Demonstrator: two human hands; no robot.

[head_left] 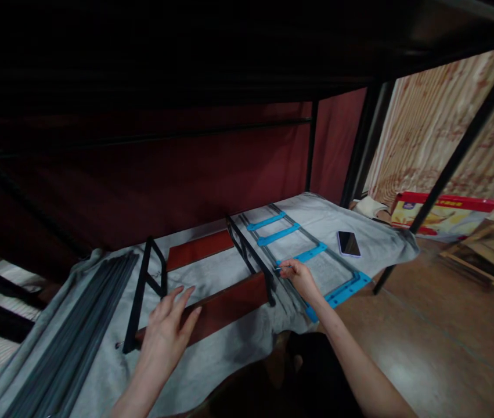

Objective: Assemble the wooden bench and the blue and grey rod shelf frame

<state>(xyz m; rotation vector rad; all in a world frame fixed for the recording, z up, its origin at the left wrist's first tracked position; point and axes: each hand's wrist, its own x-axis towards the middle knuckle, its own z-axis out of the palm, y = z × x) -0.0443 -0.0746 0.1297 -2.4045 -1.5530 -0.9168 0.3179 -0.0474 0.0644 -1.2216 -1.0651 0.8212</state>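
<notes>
A small rack of black metal side frames (247, 247) and two reddish-brown boards lies in front of me on a grey cloth. Over the left end of the nearer board (233, 305) is my left hand (168, 322), fingers spread, holding nothing. The farther board (201, 248) lies behind it. In my right hand (296, 276) is a thin metal rod (278, 268), pinched between the fingers beside the right side frame. Its exact kind is too small to make out. Just right of that hand is a ladder-like frame of grey tubes and blue plastic bars (279, 234).
A phone (349, 244) lies on the grey cloth (312, 212) at the right. Grey tubes (72, 331) are bundled at the left. Black posts and a dark overhead bunk surround the surface. On the floor at right are a red box (442, 212) and a wooden rack (490, 252).
</notes>
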